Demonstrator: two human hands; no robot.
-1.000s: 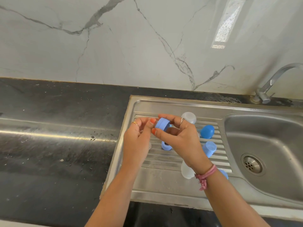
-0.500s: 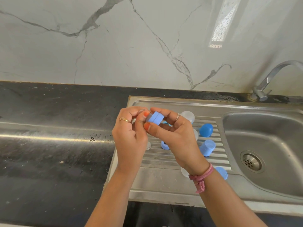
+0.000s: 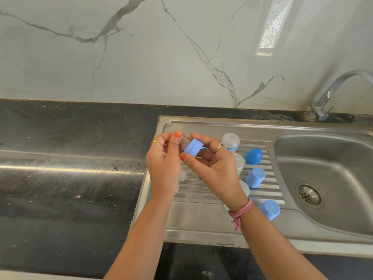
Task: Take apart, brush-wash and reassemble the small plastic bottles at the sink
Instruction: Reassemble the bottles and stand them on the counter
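Blue ring [image 3: 193, 148] with its clear teat is pinched between left hand [image 3: 164, 164] and right hand [image 3: 217, 168] above the drainboard [image 3: 201, 217]

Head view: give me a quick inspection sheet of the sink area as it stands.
Surface: steel drainboard, ribbed; dark countertop to its left with a few water drops.
Job's things: blue ring with a clear teat held over the drainboard; clear bottle, blue dome cap and two blue cups on the drainboard; other clear pieces partly hidden behind the right hand.
Clutter: nothing seen.
Grippers: left hand pinches the teat; right hand grips the ring, fingers curled.
Cables: nothing seen.
Surroundings: marble-look wall, tap with no water running, sink basin with bare drain.
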